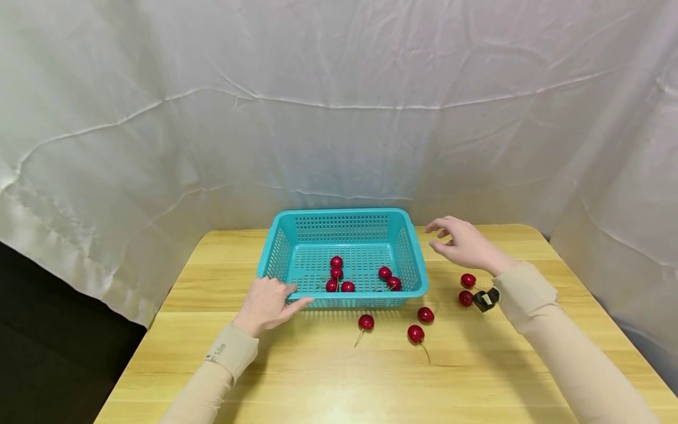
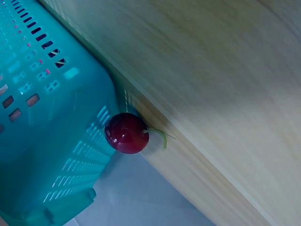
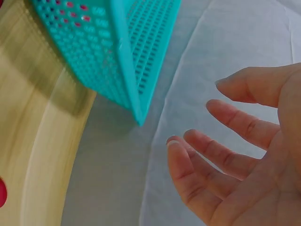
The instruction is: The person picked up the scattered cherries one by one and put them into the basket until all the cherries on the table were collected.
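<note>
A turquoise plastic basket (image 1: 344, 303) with slotted walls stands on the table. Several red cherries (image 1: 347, 287) lie inside it, toward the front and right. My left hand (image 1: 267, 303) grips the front-left corner of its rim, thumb on the outside. Through the slots in the left wrist view, bits of skin show behind the basket wall (image 2: 70, 108). Right of the basket, my right hand (image 1: 459, 241) hovers with loosely bent, spread fingers, holding nothing; the right wrist view shows the gap between thumb and fingers (image 3: 225, 155).
Three cherries with stems lie before the basket, one being the front cherry (image 1: 415, 334). Two more, including the right cherry (image 1: 468, 280), lie below my right forearm. A black wrist camera (image 1: 485, 299) sits there too. Pale curtains (image 1: 371, 147) surround the wooden table (image 1: 339, 388).
</note>
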